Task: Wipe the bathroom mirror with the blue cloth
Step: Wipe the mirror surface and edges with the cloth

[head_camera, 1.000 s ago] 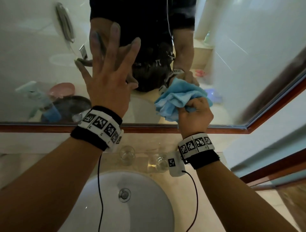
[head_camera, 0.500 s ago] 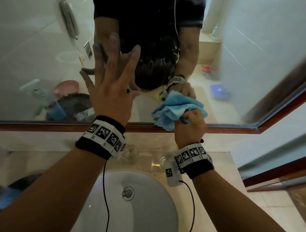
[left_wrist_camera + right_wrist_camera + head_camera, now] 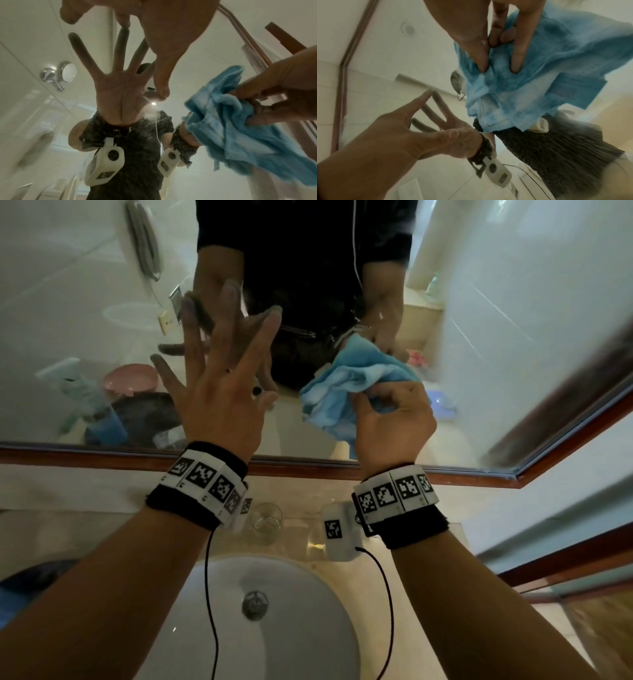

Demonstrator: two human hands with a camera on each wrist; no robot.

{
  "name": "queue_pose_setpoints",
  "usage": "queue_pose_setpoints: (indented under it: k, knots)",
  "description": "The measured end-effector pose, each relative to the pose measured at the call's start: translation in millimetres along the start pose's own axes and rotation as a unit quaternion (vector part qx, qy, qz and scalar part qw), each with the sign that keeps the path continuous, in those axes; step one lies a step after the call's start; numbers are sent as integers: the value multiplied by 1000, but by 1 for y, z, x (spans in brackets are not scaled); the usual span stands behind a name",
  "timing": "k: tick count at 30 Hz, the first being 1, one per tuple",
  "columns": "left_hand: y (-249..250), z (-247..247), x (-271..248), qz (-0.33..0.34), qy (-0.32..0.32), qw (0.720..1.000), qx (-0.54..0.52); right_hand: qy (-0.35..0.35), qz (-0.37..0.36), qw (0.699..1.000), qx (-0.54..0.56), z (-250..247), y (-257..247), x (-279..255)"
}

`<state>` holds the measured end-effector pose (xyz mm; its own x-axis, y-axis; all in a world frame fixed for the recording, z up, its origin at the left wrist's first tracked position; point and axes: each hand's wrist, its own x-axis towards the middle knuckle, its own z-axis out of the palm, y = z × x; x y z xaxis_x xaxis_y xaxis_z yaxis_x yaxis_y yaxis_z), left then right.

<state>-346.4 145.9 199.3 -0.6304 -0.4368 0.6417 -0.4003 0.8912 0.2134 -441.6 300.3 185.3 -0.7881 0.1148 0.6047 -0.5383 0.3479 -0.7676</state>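
head view: your left hand (image 3: pixel 219 405) spreads wide at frame centre, fingertips on the mirror (image 3: pixel 513 302). your right hand (image 3: pixel 394 422) bunches the blue cloth (image 3: pixel 342 392) against the glass, above the sink (image 3: pixel 274 628).
left wrist view: the cloth sits at right, pinched by curled fingers.
right wrist view: the cloth fills the upper right, your fingers (image 3: pixel 516 56) digging in.

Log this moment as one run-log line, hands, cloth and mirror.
left hand: spread, fingertips on mirror | right hand: grips bunched blue cloth | cloth: against lower glass | stage: wiping
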Motion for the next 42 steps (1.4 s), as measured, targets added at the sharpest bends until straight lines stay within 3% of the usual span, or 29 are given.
queue_pose_setpoints:
  k: [6, 10, 19, 27, 31, 35, 42]
  knots:
    - [-21, -3, 0, -18, -2, 999, -28, -5, -19, 1000, -15, 8, 0, -7]
    - [-21, 0, -1, -16, -2, 999, -38, -83, 11, 995, -50, 18, 13, -32]
    - [-25, 5, -3, -13, 12, 1000, -18, -163, -57, 982, -80, 54, 45, -87]
    - [-26, 3, -3, -2, 16, 1000, -8, -137, -83, 985, -70, 61, 48, -96]
    - [-29, 0, -3, 14, 22, 1000, -11, -128, -83, 988, -37, 63, 31, -88]
    - [-33, -3, -4, 44, 77, 994, -66, -102, -128, 986, 3, 65, -7, -70]
    - [-43, -18, -1, -18, 105, 985, -138, -100, -157, 982, 41, 69, -60, -44]
